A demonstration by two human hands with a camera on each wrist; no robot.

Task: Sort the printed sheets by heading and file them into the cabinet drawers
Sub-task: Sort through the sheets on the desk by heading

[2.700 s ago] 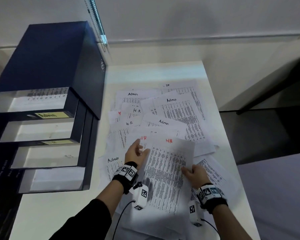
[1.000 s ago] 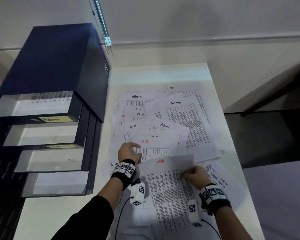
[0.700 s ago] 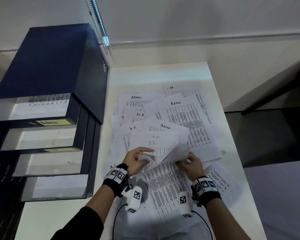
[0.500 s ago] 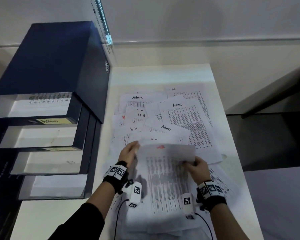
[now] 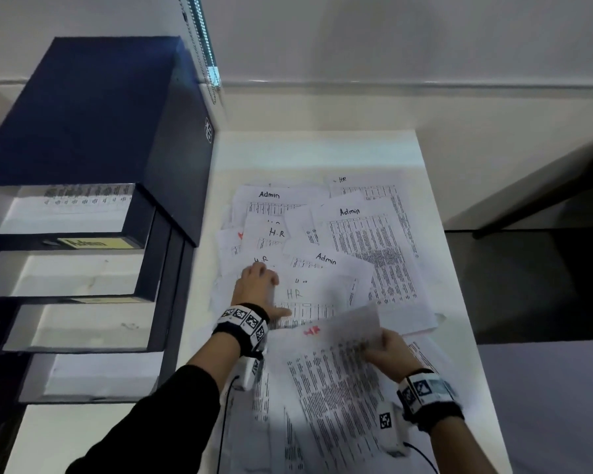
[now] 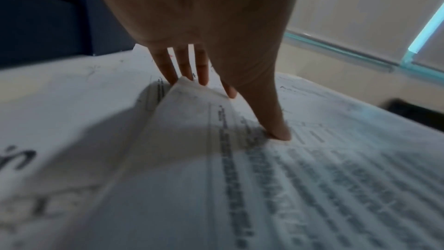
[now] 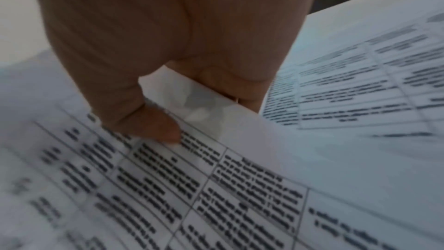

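Printed sheets headed Admin [image 5: 350, 211] and HR [image 5: 276, 232] lie overlapping on the white table [image 5: 315, 152]. My left hand [image 5: 273, 290] lies on a sheet headed HR in black [image 5: 294, 294]. Its straight fingers [image 6: 182, 67] touch the sheet's raised edge while the thumb [image 6: 278, 130] presses it down. My right hand [image 5: 380, 343] pinches the right edge of a sheet headed HR in red [image 5: 322, 374]; in the right wrist view the thumb [image 7: 163, 130] sits on top and the fingers curl beneath. That sheet lies on more sheets near me.
A dark blue drawer cabinet [image 5: 93, 107] stands at the left with several drawers pulled out. The top drawer, labelled Admin [image 5: 93, 243], holds a printed sheet [image 5: 79, 200]. The table's right edge [image 5: 459, 302] drops to a dark floor.
My left hand has let go of the red-headed HR sheet and moved forward onto the black-headed HR sheet. My right hand alone now holds the red-headed sheet, lowered toward me.
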